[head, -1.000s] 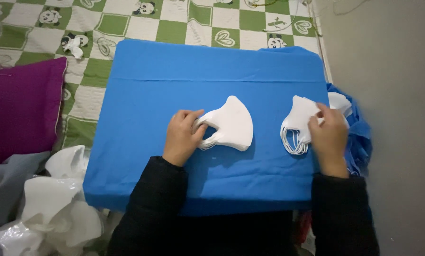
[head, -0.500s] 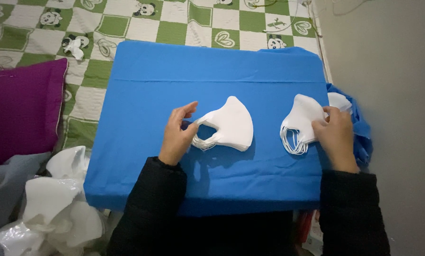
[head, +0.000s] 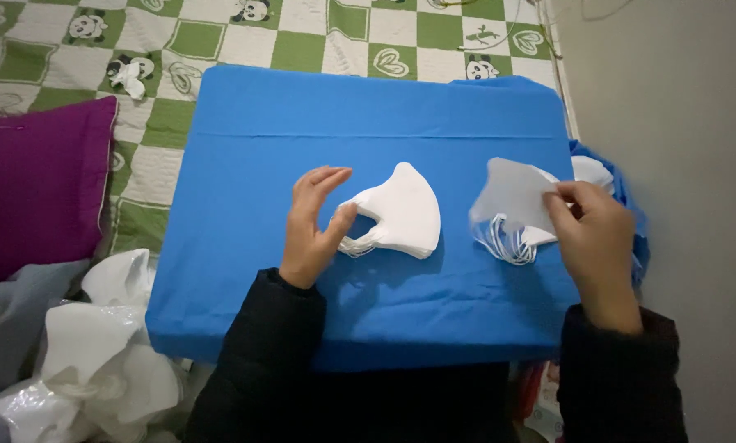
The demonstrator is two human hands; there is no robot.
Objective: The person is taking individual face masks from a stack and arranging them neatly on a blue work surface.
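A blue cloth-covered board lies in front of me. In its middle rests a small stack of white face masks. My left hand touches the stack's left edge by the ear loops, thumb on it and fingers spread. To the right lies a second pile of white masks with loose ear loops. My right hand pinches the top white mask of that pile and lifts its edge off the pile.
A purple cushion lies to the left. Crumpled white plastic bags sit at the lower left. A green-and-white checked blanket covers the surface behind the board. A grey wall runs along the right.
My right hand has raised the top mask off the right pile. My left hand has opened its fingers while staying at the middle stack's edge.
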